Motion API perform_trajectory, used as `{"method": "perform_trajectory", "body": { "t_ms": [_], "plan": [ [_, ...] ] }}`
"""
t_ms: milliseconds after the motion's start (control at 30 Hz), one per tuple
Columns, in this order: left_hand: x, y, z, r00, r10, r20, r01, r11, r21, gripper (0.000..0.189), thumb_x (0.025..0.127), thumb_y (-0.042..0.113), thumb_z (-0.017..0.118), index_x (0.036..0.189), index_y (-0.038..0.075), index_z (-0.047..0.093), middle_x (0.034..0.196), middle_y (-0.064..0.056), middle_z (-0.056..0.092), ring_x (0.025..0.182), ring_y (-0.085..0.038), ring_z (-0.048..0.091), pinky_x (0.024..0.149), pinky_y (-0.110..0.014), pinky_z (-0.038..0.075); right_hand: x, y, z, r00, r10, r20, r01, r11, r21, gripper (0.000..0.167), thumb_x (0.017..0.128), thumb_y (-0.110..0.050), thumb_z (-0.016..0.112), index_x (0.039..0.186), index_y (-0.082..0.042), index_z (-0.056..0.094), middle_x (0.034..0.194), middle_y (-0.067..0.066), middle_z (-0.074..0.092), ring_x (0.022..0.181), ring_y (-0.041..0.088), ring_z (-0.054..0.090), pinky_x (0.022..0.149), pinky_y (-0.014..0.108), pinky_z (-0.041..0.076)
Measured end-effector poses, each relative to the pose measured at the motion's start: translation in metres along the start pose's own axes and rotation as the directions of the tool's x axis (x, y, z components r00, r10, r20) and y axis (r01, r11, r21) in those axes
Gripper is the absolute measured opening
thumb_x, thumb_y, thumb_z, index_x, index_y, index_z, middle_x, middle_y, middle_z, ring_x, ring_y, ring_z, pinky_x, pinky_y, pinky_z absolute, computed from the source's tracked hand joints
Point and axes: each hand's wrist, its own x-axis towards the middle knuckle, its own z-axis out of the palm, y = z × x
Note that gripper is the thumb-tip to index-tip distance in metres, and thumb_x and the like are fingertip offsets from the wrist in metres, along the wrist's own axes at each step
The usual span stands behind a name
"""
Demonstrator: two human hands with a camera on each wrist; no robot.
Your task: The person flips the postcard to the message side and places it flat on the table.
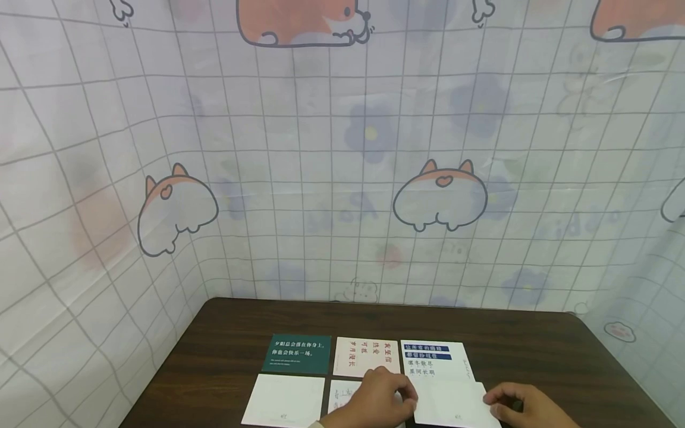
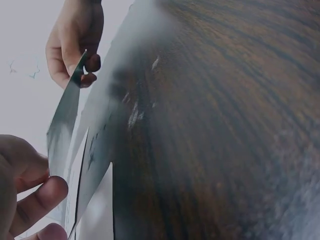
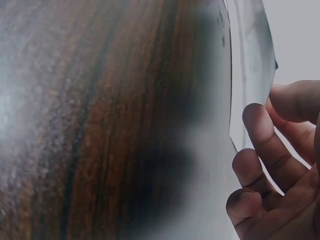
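A white card with small print near its lower edge is held between both hands at the front right of the cards. My left hand pinches its left edge, and my right hand pinches the right edge. In the left wrist view the raised card stands clear of the table between the two hands. The right wrist view shows thumb and fingertips on the card's edge. Under my left hand lies a card with handwriting-like print, partly hidden.
A green card, a cream card with red characters and a white card with blue bands form the back row. Another white card lies front left. The dark wooden table meets a patterned curtain.
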Motion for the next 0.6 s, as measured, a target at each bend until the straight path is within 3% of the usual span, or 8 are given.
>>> {"method": "perform_trajectory", "body": {
  "t_ms": [300,600],
  "plan": [
    [-0.002,0.005,0.002,0.998,-0.034,0.062,0.026,0.991,0.129,0.005,0.088,0.025,0.078,0.084,0.028,0.079,0.069,0.026,0.055,0.079,0.004,0.042,0.072,-0.025,0.032,-0.001,0.007,0.007,0.998,0.022,0.055,-0.031,0.988,0.151,0.02,0.097,-0.021,0.071,0.109,-0.006,0.069,0.094,0.005,0.065,0.077,0.011,0.056,0.068,0.027,0.049],
    [-0.001,0.003,0.006,0.993,-0.015,0.117,-0.01,0.977,0.214,0.005,0.089,0.025,0.078,0.088,0.03,0.079,0.071,0.028,0.057,0.078,0.004,0.038,0.071,-0.025,0.028,0.001,0.001,0.014,0.995,0.093,0.044,-0.098,0.988,0.122,0.018,0.093,-0.022,0.076,0.104,-0.009,0.07,0.088,0.001,0.062,0.078,0.017,0.056,0.067,0.028,0.048]
  ]
}}
